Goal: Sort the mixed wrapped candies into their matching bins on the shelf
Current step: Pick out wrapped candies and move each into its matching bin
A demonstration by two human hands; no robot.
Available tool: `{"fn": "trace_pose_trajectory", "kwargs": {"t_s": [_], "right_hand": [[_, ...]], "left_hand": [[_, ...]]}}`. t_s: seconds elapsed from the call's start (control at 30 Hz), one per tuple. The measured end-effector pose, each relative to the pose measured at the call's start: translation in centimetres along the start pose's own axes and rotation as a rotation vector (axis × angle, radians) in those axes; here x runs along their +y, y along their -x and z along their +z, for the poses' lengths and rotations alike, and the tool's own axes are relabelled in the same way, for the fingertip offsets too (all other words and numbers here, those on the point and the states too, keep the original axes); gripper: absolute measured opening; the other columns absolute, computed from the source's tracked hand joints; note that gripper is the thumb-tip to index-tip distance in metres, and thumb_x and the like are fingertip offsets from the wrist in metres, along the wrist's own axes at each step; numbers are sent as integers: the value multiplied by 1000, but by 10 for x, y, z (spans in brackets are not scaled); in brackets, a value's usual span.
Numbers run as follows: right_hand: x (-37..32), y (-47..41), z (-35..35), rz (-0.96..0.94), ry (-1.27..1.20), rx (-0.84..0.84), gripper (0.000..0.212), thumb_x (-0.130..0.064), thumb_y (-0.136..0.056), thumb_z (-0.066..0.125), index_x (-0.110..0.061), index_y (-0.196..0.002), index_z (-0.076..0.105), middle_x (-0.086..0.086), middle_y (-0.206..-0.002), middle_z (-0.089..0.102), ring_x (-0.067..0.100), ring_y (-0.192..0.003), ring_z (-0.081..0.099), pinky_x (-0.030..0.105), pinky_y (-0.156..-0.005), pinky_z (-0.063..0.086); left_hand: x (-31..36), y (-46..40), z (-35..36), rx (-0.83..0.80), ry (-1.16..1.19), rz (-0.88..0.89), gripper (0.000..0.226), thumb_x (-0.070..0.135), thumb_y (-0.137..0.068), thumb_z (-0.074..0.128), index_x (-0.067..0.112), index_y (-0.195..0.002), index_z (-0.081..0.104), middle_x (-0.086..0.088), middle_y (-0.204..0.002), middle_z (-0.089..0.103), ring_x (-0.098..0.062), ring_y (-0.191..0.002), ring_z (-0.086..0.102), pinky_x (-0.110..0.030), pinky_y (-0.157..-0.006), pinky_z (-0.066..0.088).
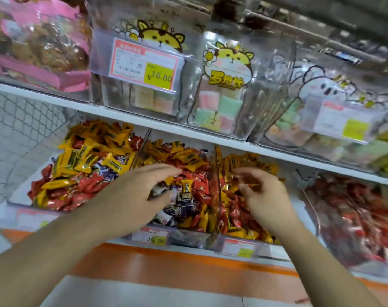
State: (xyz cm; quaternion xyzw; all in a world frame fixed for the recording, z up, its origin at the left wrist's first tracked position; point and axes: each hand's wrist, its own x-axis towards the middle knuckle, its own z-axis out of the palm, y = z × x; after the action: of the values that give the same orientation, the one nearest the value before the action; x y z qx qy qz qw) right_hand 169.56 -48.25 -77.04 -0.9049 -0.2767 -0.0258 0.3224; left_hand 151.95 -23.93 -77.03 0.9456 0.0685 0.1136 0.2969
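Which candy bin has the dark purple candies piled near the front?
The middle bin, under the left hand. Its front holds dark purple candies; the bin under the right hand shows only red and yellow.
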Motion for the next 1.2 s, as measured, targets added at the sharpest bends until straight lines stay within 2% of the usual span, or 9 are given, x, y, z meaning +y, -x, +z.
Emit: {"fn": "trace_pose_trajectory", "kwargs": {"t_s": [0.1, 0.23, 0.4, 0.5, 0.57, 0.67, 0.93, 1.1, 1.2], "right_hand": [[18, -5, 2, -13, 87, -134, 50, -18, -95, 72, -43, -136, 60, -14, -140, 62, 8, -131, 54, 20, -103, 40], [13, -13, 13, -101, 60, -220, 52, -29, -94, 75, -43, -141, 57, -17, -145, 58, 3, -136, 48, 24, -114, 38], [17, -13, 27, -93, 134, -115, 15, -26, -93, 75, -34, -106, 72, -16, -111, 72, 5, -98, 65, 29, -92, 55], [20, -13, 18, -21, 58, -8, 13, -22, -93, 76, -34, -97, 72, -17, -94, 70, 2, -78, 65, 21, -71, 55], [17, -12, 6, 38, -67, 52, 16, -22, -91, 79, -34, -99, 71, -13, -87, 69, 3, -73, 64, 17, -61, 51], [-5, -6, -8, 49, -323, 41, 23, -19, -87, 83, -27, -102, 68, -2, -82, 72, 4, -76, 67, 14, -63, 49], [-76, 23, 8, -93, -679, -203, 16, 0, -86, 79, -9, -97, 71, 7, -88, 77, 20, -85, 76, 29, -77, 61], [-92, 23, 19, -66, -596, -213, 11, -13, -93, 75, -22, -98, 76, -3, -91, 77, 12, -86, 74, 24, -79, 60], [-91, 20, 23, -27, -576, -195, 11, -14, -96, 72, -25, -96, 76, -1, -91, 77, 16, -87, 73, 19, -76, 57]], "left_hand": [[20, -6, 23, -34, -8, 72, 54, 53, -103, 47, 55, -154, 30, 42, -156, 20, 20, -138, 19, -16, -115, 17], [36, -10, 46, -101, 33, 113, 55, 54, -104, 47, 59, -154, 26, 48, -156, 12, 23, -143, 11, -11, -114, 12], [38, -14, 56, -104, 52, 99, 54, 54, -102, 50, 58, -152, 31, 46, -155, 20, 23, -142, 14, -9, -112, 13], [36, -18, 58, -38, 55, 84, 49, 50, -102, 52, 52, -149, 42, 40, -150, 35, 20, -138, 27, -8, -113, 23], [37, -19, 58, 13, 58, 71, 43, 46, -101, 56, 48, -144, 51, 38, -141, 46, 22, -127, 36, 3, -99, 24], [38, -20, 55, 77, 171, 27, 33, 37, -99, 65, 42, -131, 63, 34, -121, 60, 25, -110, 49, 6, -85, 35], [44, -4, 17, 111, 574, -124, 22, 20, -90, 78, 33, -108, 72, 18, -96, 77, 1, -94, 73, -28, -85, 61], [11, 15, -17, 205, 225, -213, 13, 31, -88, 81, 38, -95, 72, 16, -85, 73, 1, -83, 70, -22, -76, 57], [-25, 21, -41, 258, -13, -324, 18, 37, -90, 78, 42, -104, 68, 19, -96, 70, 0, -83, 65, -26, -73, 54]]}}
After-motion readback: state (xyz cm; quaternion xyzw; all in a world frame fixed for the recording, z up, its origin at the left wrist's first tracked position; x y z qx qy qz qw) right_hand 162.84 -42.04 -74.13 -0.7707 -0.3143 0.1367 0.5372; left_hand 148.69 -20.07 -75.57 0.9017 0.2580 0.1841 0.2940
